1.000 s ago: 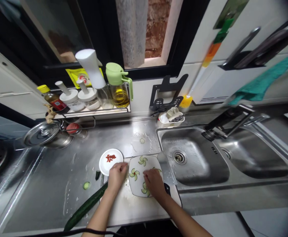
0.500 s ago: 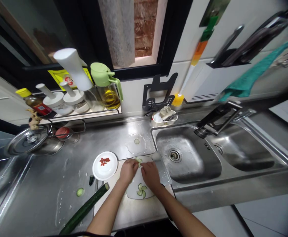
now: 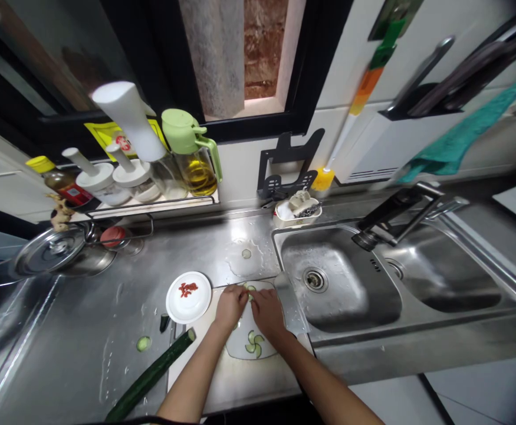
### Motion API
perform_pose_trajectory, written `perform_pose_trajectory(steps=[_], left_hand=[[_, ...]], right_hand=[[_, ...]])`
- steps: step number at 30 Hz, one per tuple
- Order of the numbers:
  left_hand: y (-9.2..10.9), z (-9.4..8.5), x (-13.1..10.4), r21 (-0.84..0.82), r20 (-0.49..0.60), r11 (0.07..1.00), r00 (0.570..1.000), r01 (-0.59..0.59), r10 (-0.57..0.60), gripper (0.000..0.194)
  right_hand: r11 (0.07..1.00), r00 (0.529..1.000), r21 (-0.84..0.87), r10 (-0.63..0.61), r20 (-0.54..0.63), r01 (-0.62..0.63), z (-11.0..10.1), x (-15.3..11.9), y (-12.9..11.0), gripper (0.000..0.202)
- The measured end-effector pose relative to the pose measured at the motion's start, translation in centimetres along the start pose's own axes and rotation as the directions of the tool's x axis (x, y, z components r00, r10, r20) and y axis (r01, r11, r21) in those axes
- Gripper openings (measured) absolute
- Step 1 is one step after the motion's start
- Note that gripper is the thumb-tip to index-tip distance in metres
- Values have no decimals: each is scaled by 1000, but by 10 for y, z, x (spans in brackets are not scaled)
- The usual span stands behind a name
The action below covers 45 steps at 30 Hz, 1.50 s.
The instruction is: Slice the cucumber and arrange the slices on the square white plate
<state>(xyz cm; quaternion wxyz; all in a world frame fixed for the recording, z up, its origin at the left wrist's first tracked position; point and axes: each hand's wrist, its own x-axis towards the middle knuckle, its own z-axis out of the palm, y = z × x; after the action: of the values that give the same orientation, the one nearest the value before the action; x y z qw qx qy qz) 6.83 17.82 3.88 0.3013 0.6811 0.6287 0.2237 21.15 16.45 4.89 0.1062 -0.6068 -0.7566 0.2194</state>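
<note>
At twelve o'clock on the plate (image 3: 239, 345), left hand (image 3: 230, 306) and right hand (image 3: 267, 308) bend half-curled by cucumber slices (image 3: 251, 288), any grip hidden, with more slices at six o'clock.

We are observing a bare left hand (image 3: 231, 308) and a bare right hand (image 3: 268, 309), both ungloved. We are seeing an uncovered left forearm (image 3: 196, 370) and an uncovered right forearm (image 3: 322, 375), each broadening from a narrower wrist. Along the lower edge, we are noting a plain black garment (image 3: 260, 415), mostly out of frame, and a thin black cord (image 3: 151, 419) crossing the left forearm.
</note>
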Motion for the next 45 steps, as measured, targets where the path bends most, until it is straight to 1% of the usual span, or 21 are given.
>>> perform_pose_trajectory(steps=[8, 14, 18, 21, 23, 24, 26, 28, 29, 31, 34, 38, 41, 45], left_hand=[[-3, 1, -1, -15, 1, 1000, 1000, -8, 8, 22], [0, -2, -3, -17, -28, 1000, 1000, -14, 13, 21], [0, -12, -12, -21, -77, 1000, 997, -3, 1, 20], [-11, -28, -27, -35, -165, 998, 984, 59, -64, 22], [-26, -42, -38, -17, -221, 989, 964, 146, -146, 23], [-36, -50, -44, 12, -253, 979, 948, 205, -196, 22], [-57, -67, -53, 88, -317, 932, 897, 351, -308, 25], [-77, -83, -60, 149, -376, 861, 833, 487, -406, 27], [-85, -90, -62, 174, -384, 830, 812, 530, -439, 29], [-95, -100, -62, 207, -369, 783, 788, 587, -493, 30], [-98, -106, -59, 224, -326, 748, 772, 624, -546, 31], [-93, -105, -54, 243, -301, 739, 773, 628, -558, 30], [-92, -103, -52, 284, -287, 743, 793, 606, -538, 32], [-96, -101, -52, 325, -281, 761, 826, 561, -488, 31]], right_hand=[[1000, 1000, 5, -9, -10, 9, 0, 0, 0, 29], [1000, 999, 27, -7, -43, 8, -1, -2, 1, 27], [999, 998, 41, -16, -62, 19, -6, -6, 3, 26], [998, 997, 52, -32, -69, 35, -8, -13, 3, 24], [996, 996, 71, -47, -81, 53, -7, -19, 4, 23], [995, 995, 80, -57, -87, 64, -6, -23, 3, 23], [992, 993, 92, -75, -94, 84, -3, -29, 2, 22], [991, 992, 90, -88, -90, 96, 1, -35, 0, 20], [991, 992, 90, -93, -89, 101, 3, -37, -2, 20], [989, 991, 96, -104, -89, 112, 7, -41, -5, 19], [985, 988, 105, -125, -91, 135, 9, -44, -9, 18], [983, 986, 100, -143, -82, 151, 9, -47, -11, 16], [982, 986, 107, -144, -88, 153, 9, -50, -10, 16], [981, 985, 116, -142, -103, 153, 9, -52, -7, 17]])
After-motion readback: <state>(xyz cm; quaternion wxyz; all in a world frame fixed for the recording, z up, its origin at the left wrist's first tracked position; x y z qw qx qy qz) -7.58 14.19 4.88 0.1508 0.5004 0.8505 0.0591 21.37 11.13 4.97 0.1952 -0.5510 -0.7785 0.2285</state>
